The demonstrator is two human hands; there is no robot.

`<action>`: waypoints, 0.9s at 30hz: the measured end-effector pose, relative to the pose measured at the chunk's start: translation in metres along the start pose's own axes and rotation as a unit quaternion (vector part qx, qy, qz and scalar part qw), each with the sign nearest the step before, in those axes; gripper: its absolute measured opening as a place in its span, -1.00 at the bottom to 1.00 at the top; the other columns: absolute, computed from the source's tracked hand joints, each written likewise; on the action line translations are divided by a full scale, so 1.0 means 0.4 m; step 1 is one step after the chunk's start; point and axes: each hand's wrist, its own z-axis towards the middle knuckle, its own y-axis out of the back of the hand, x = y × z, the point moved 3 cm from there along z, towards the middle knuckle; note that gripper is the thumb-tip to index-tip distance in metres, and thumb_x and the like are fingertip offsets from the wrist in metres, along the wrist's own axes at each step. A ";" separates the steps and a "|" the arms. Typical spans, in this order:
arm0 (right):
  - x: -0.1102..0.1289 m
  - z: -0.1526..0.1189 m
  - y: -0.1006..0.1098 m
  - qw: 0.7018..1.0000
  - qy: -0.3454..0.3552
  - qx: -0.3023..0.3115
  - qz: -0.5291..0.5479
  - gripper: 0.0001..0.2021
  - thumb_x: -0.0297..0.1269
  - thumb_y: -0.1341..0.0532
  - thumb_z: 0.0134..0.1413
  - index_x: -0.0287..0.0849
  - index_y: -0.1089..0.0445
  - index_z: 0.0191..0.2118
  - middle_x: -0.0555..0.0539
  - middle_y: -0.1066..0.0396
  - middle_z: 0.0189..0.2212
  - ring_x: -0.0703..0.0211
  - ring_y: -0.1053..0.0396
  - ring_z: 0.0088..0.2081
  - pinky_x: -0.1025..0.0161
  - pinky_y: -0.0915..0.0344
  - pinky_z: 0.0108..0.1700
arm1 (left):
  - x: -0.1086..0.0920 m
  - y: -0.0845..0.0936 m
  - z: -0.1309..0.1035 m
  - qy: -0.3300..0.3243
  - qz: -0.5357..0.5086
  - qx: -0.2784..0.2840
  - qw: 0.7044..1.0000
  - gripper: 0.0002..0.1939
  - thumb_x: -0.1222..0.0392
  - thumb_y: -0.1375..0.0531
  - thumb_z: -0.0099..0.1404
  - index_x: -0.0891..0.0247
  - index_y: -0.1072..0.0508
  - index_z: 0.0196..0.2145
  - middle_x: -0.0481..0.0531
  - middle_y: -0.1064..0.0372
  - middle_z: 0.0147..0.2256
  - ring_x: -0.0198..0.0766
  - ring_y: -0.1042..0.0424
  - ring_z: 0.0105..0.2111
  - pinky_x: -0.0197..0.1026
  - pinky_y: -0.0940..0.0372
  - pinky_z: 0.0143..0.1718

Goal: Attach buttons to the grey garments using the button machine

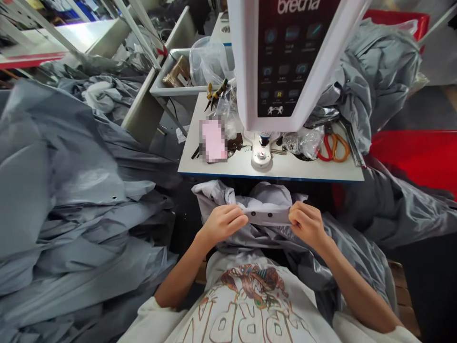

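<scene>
Printed shirt (257, 305) nearest, left hand (223, 223) and right hand (307, 221) beyond it, fingers curled tight, pinch a grey fabric band (280, 217) taut between them, two dark fittings (253, 214) seemingly already set, any remaining work untellable, white machine (246, 71) standing apart beyond both hands.

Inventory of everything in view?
Fabric strip: 1, grey, above lap
Table: 1, white, centre
Machine: 1, white-black, above table
Bin: 1, grey, beyond table
Plastic bags: several, clear, table, bin
Pliers: 1, yellow-black, table left
Pixelated item: 1, pink, table left
Scissor handles: 2, red/orange, table right
Fabric heaps: several, grey, both sides
Red objects: 2, red, right
Shirt: 1, white, bottom
Left hand: 1, bare, strip's left end
Right hand: 1, bare, strip's right end
</scene>
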 end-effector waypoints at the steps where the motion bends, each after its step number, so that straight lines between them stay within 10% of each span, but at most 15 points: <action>1: 0.002 -0.006 0.000 1.000 0.007 0.002 -0.002 -0.73 -0.70 -0.01 -0.07 -0.14 -0.06 -0.51 0.06 -0.14 -0.56 0.35 -0.04 -0.52 0.37 0.00 -0.48 | -0.003 -0.002 -0.005 -0.001 -0.004 0.002 1.000 -0.85 0.43 -0.07 0.31 0.28 -0.25 -0.41 -0.08 -0.20 -0.54 -0.37 -0.10 -0.50 -0.30 -0.02 -0.49; 14: 0.002 -0.069 -0.019 1.000 0.000 0.007 -0.010 -0.74 -0.68 -0.03 -0.07 -0.12 -0.13 -0.41 0.06 -0.22 -0.52 0.34 -0.14 -0.51 0.39 -0.08 -0.45 | -0.029 -0.014 -0.050 0.005 -0.043 0.015 0.999 -0.82 0.42 -0.02 0.34 0.27 -0.24 -0.42 -0.07 -0.18 -0.55 -0.37 -0.09 -0.51 -0.30 -0.04 -0.49; 27: -0.195 -0.238 -0.063 0.979 -0.172 0.033 -0.107 -0.80 -0.56 -0.06 -0.03 -0.14 -0.20 -0.29 -0.07 -0.29 -0.33 0.18 -0.28 -0.32 0.28 -0.24 -0.31 | 0.006 0.028 -0.146 0.153 -0.085 -0.077 0.982 -0.77 0.45 -0.15 0.20 0.24 -0.22 -0.53 -0.10 -0.19 -0.57 -0.41 -0.19 -0.54 -0.36 -0.14 -0.51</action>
